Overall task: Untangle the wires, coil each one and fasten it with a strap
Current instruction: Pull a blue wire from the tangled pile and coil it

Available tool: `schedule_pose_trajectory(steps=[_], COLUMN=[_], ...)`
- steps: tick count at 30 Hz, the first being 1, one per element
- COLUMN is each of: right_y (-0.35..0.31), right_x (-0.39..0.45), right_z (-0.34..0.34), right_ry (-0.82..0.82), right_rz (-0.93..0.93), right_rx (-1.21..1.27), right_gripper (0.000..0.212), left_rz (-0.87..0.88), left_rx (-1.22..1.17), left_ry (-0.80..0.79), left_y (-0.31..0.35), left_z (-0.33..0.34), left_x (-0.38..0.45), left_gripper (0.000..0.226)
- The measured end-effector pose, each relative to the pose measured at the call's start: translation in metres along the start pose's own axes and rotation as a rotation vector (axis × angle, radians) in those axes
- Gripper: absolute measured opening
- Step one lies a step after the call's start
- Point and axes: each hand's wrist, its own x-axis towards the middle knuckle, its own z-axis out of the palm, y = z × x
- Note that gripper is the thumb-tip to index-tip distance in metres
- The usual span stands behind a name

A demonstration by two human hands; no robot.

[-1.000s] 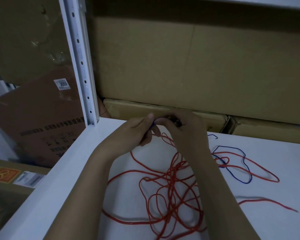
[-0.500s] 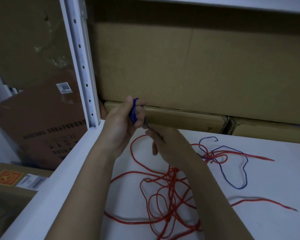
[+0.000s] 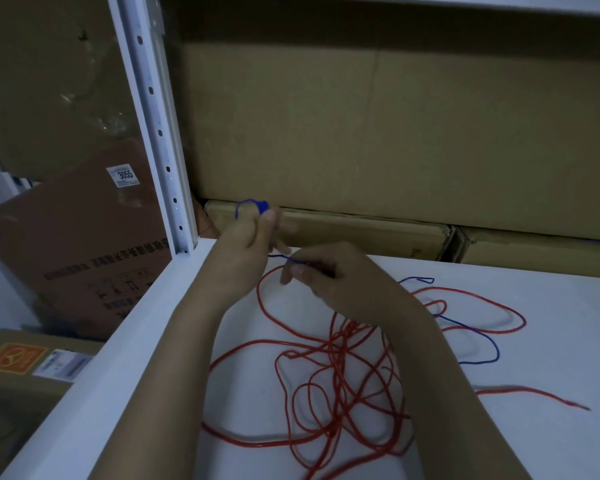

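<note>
Near the perforated white steel shelf upright [image 3: 160, 133], just to its right and above the white shelf board [image 3: 534, 427]: left hand [image 3: 246, 251] raised, fingers curled round a small bundle of thin blue wire [image 3: 253, 206], a few loops poking out over the fingertips. Grasping, not released. Right of the upright and lower, right hand [image 3: 340, 278] pinching the same blue wire where a short taut stretch runs between both hands. Rest of blue strand trailing further right from the upright, flat on the board, crossing one loop of the long thin red wire [image 3: 336, 368].

Risks, judged from layout only:
- Blue strand threaded over or under the red loop on the far side from the upright; cannot tell which. Pulling more in could drag red along or tighten a snag.
- Small loops in the left hand loosely stacked; slack grip could let them spring open and undo the coil.
- Free blue end, kinked into a narrow hook far right of the upright, could catch on red while being drawn in.
- Red mass lying in many overlapping loops right of the upright, under both forearms; an arm sweep could knot it worse.
- No strap in view; fastening likely needs one hand freed, coil then at risk.

Red wire untouched by either hand, lying on the board. Brown cardboard boxes [image 3: 361, 133] stacked behind the upright, at the shelf's back.
</note>
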Motion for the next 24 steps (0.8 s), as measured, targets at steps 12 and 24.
schedule_pose_trajectory(steps=[12, 24], right_y=[0.028, 0.026], right_x=[0.004, 0.008], right_z=[-0.015, 0.004], right_ry=[0.451, 0.253], right_rz=[-0.125, 0.046], right_rx=[-0.386, -0.049], right_gripper=[0.036, 0.033], left_rz=[-0.171, -0.097], left_rx=[-0.371, -0.505], left_ry=[-0.453, -0.349], left_y=[0.02, 0.025], left_z=[0.007, 0.004], left_x=[-0.01, -0.011], left_gripper=[0.061, 0.05])
